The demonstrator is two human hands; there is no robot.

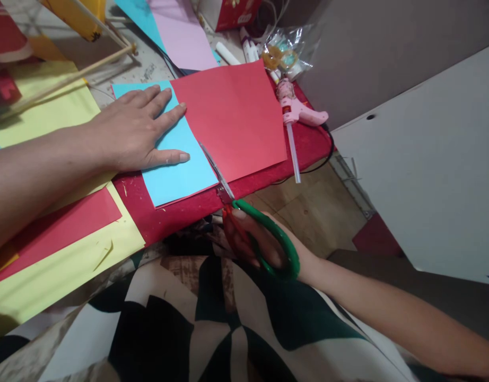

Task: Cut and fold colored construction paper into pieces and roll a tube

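Note:
My left hand [143,127] lies flat with fingers spread on a light blue sheet of paper [184,178]. That sheet rests over a red sheet of paper [236,116], which shows to its right. In my right hand [264,241] is a pair of scissors [286,249] with green and red handles. One blade lies on top of the red paper along the blue sheet's right edge; the lower blade is mostly hidden under the paper. My right fingers are wrapped through the handle loops, below the table's front edge.
A pink glue gun [298,111] with a clear glue stick lies at the table's right edge, its cord hanging down. Yellow paper sheets [125,239] lie at left, near a wooden stick frame [69,79]. A plastic bag [292,53] and markers [249,46] sit behind.

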